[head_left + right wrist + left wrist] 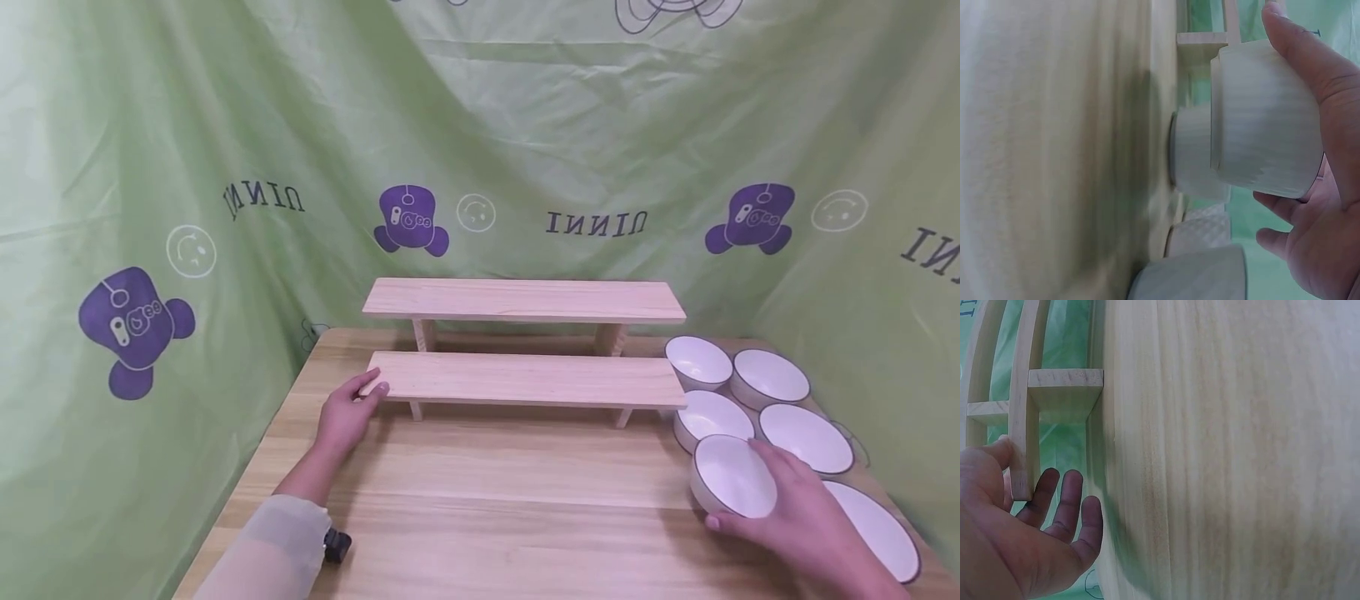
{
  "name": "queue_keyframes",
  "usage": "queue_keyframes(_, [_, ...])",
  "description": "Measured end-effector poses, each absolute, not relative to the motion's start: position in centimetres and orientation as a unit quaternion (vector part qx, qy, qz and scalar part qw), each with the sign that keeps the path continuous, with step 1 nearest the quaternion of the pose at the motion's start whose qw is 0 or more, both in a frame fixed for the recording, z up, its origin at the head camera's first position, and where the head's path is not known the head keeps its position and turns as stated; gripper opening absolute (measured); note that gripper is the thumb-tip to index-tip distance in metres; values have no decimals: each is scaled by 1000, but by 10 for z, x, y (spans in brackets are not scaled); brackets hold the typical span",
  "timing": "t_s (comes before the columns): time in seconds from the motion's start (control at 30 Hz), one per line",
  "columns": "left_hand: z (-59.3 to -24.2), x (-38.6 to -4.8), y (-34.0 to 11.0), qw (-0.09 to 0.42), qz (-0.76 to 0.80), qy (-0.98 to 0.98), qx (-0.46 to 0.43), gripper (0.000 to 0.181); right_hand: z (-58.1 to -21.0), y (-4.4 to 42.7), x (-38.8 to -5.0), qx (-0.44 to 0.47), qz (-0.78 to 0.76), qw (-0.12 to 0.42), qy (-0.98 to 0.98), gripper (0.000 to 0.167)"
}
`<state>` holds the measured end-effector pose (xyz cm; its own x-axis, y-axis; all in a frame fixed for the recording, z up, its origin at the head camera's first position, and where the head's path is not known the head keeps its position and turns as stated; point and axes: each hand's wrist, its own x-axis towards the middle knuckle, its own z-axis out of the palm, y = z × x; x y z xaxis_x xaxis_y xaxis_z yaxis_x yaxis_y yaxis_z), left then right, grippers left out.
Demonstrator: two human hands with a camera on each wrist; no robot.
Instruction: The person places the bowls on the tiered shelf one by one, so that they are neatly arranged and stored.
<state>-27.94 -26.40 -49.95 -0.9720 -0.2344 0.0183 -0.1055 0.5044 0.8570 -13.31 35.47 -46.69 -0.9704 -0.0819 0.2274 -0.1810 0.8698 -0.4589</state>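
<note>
A two-level wooden rack stands at the back of the table, with an upper board (525,301) and a lower board (525,378). The left hand (347,417) pinches the left end of the lower board (1021,444); in the left wrist view the other fingers of that hand (1041,531) are loosely bent beside it. The right hand (806,512) grips a white bowl (735,477) with a dark rim, thumb on the near side. In the right wrist view this bowl (1266,119) is held above the table, its ribbed side showing, in the right hand (1329,187).
Several other white bowls stand at the table's right side, among them one near the rack's right end (698,362) and one behind the held bowl (712,417). A wider dish (873,529) lies at the right edge. Green cloth (525,125) hangs around the wooden table (480,500).
</note>
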Motion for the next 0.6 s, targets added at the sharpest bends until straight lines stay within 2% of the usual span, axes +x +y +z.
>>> queue_keyframes(0.3, [-499,-281,-266,60,-515,-848,110,56,-448,343,-148,75,253,95,-960,129])
queue_keyframes(0.6, [-497,-282,-264,53,-547,-829,107,57,-428,323,-162,101,246,114,-957,131])
